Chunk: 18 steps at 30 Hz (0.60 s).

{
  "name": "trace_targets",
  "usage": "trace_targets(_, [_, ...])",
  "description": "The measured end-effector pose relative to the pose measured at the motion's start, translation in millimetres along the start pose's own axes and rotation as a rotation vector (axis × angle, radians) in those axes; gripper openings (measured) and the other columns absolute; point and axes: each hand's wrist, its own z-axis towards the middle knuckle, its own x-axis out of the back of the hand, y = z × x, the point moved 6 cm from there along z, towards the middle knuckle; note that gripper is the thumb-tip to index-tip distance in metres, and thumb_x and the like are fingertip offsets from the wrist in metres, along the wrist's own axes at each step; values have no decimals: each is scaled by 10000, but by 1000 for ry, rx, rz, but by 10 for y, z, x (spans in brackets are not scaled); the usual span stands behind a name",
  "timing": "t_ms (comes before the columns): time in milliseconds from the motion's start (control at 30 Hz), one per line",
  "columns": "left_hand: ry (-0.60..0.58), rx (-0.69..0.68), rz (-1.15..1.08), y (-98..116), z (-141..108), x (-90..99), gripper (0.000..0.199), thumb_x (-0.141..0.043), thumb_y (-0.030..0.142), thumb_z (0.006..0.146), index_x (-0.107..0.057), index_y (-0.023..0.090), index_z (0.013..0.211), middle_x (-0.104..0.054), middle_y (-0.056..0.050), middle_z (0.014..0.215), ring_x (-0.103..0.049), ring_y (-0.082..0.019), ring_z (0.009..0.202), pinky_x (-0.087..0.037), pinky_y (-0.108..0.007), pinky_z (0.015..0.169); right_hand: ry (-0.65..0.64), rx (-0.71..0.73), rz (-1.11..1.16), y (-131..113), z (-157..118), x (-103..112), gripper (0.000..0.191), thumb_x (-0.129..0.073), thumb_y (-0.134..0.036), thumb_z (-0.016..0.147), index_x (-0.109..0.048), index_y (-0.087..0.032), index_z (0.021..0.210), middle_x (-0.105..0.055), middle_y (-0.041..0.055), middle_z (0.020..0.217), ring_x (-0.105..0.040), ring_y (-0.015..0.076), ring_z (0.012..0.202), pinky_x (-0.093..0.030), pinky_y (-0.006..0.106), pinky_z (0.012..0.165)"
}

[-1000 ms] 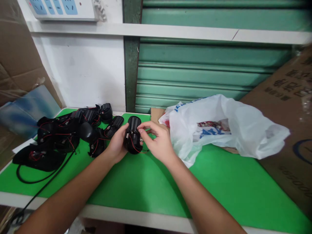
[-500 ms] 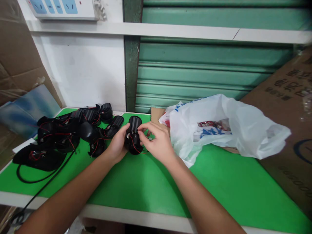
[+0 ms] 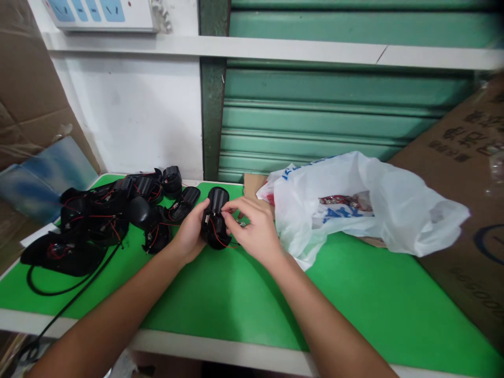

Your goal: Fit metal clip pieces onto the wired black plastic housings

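A black plastic housing (image 3: 214, 220) with red and black wires stands on the green table (image 3: 236, 294), just behind its middle. My left hand (image 3: 191, 233) wraps around the housing's left side. My right hand (image 3: 254, 231) sits at its right side, thumb and forefinger pinched at a small metal part on the housing's top. A thin red wire loops out from under the housing.
A heap of similar black housings (image 3: 106, 215) with wires and a black cable lies at the left. A white plastic bag (image 3: 366, 205) lies at the right, on cardboard. A large cardboard box (image 3: 468, 199) leans at the far right. A power strip (image 3: 98, 13) hangs above.
My right fingers shifted slightly on the housing's top, pinching closer to it. The housing and my left hand stayed in place.
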Motion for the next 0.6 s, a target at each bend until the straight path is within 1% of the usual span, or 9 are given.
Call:
trace_targets(133, [-24,1,-9,-11,17,14,378,-447,301,1018,-739,127,1184,-792,-83,858,-748,-215,726,-626,-319,719,-8,3,-5,5,-2,-7,152,-606,-132,890,-698,-251,862,-735,13,800,-662,198,770,-532,331,766])
trace_targets(267, [-27,0,-11,-15,31,27,372,-460,306,1010,-740,130,1180,-791,-80,844,-747,-215,720,-621,-315,716,-11,19,-38,-3,1,-9,155,-617,-122,892,-686,-258,861,-729,5,791,-662,197,764,-521,321,751])
trace_targets(467, [26,-14,25,-20,29,56,389,-430,311,1030,-759,118,1103,-780,-68,794,-746,-212,732,-600,-300,734,-11,46,-47,-17,-2,-9,166,-614,-102,887,-690,-249,879,-736,9,809,-666,196,773,-523,324,762])
trace_targets(600, [18,-42,39,-22,49,88,341,-505,330,1003,-767,124,1076,-783,-62,805,-744,-217,741,-588,-298,740,-26,55,-58,-12,-15,-23,187,-597,-96,888,-698,-252,911,-741,19,842,-669,205,801,-525,331,772])
